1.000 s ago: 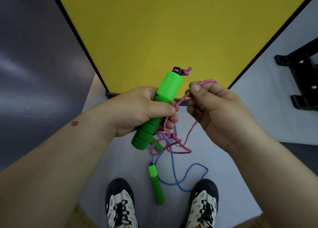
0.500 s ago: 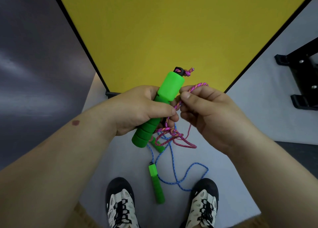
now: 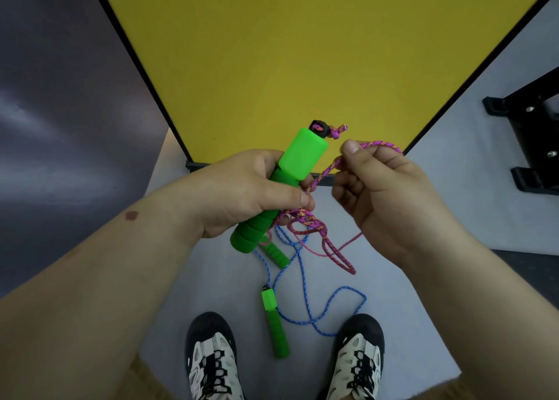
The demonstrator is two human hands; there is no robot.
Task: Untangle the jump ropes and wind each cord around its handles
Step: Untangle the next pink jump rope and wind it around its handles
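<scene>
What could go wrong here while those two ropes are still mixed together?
Pulling the pink cord with the right hand may tighten the knotted bunch beside the left hand, where the blue cord also passes. The blue cord also loops on the floor by the shoes, so a foot could catch it.

Left hand [image 3: 242, 191] covers middle of green handle [image 3: 298, 157]. Second handle [image 3: 273, 253] half hidden beneath it. Pink cord [image 3: 320, 176] vanishes behind right hand [image 3: 390, 194]. Black rack [image 3: 532, 136] right of hands, cut by edge.
</scene>
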